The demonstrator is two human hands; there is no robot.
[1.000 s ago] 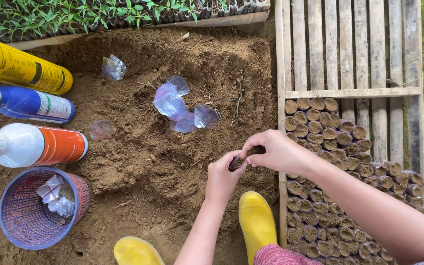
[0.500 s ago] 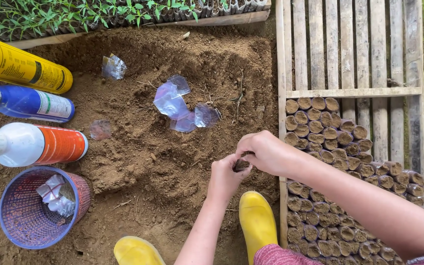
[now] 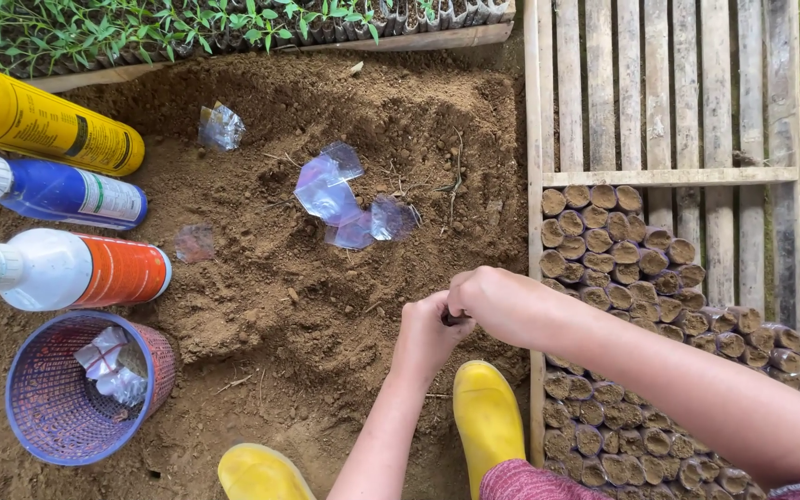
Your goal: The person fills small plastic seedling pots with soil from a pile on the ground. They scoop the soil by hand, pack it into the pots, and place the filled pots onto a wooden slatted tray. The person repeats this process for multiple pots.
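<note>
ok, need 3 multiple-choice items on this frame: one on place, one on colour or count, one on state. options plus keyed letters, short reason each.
1. Where is the mesh basket?
A. lower left, on the soil
B. on the bamboo rack
C. among the seedlings

2. What colour are the boots?
A. blue
B. yellow
C. black

3. How are the hands?
A. apart, both flat on the soil
B. together, closed on a small soil-filled bag
C. each gripping a bottle

Answers:
1 A: it sits on the soil below the orange-labelled bottle.
2 B: both boots are yellow.
3 B: the left hand and right hand meet around the small soil-filled bag.
</note>
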